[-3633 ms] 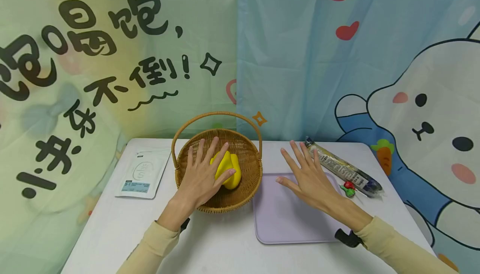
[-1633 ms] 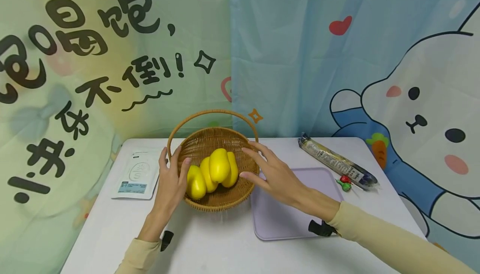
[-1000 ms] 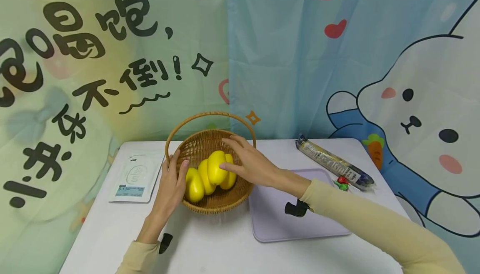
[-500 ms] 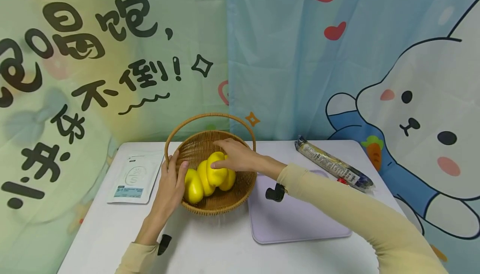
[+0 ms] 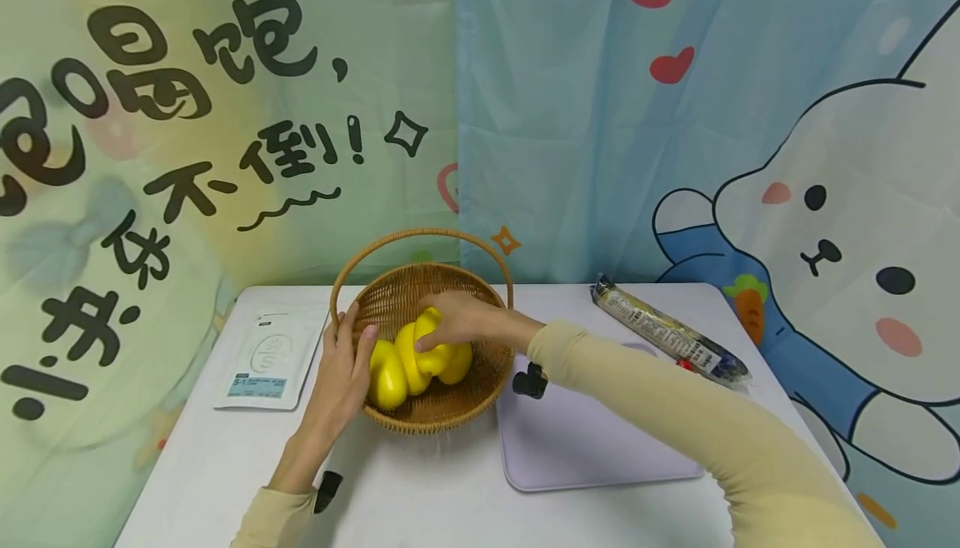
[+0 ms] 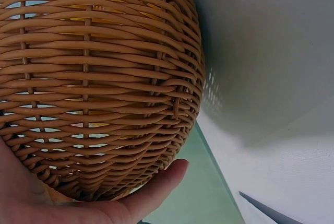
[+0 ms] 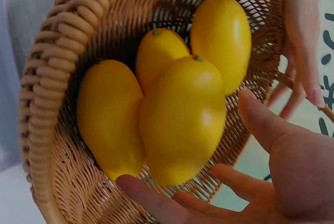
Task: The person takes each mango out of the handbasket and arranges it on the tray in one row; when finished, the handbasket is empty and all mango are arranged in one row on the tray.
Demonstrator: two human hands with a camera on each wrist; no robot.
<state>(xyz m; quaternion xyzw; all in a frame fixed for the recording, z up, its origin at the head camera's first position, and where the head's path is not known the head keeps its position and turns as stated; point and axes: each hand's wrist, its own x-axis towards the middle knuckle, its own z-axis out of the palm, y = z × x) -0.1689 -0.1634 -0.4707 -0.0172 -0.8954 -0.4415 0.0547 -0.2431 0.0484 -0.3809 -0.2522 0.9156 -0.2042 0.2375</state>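
Behind the white table (image 5: 225, 465) we see a pastel cartoon backdrop with a bunny and bold black characters. On the table stands a round woven basket (image 5: 450, 406) with an arched handle, its honey-coloured wicker tight and ribbed in the left wrist view (image 6: 104, 78). Inside it lie four yellow mangoes (image 5: 390, 373), smooth, glossy and oblong, packed side by side, each with a small dark stem dot at its end (image 7: 182, 119).

Our left hand (image 5: 341, 373) grips the basket's left rim, fingers curled over the edge and palm against the outer weave (image 6: 78, 208). Our right hand (image 5: 457, 319) reaches into the basket, its fingers curled around the topmost mango (image 5: 429, 346), thumb on one side and fingertips (image 7: 151, 198) under the other.

Just right of the basket lies a lilac mat (image 5: 592, 448). Farther right is a long wrapped packet (image 5: 667, 340), and to the left a white pouch (image 5: 266, 356).
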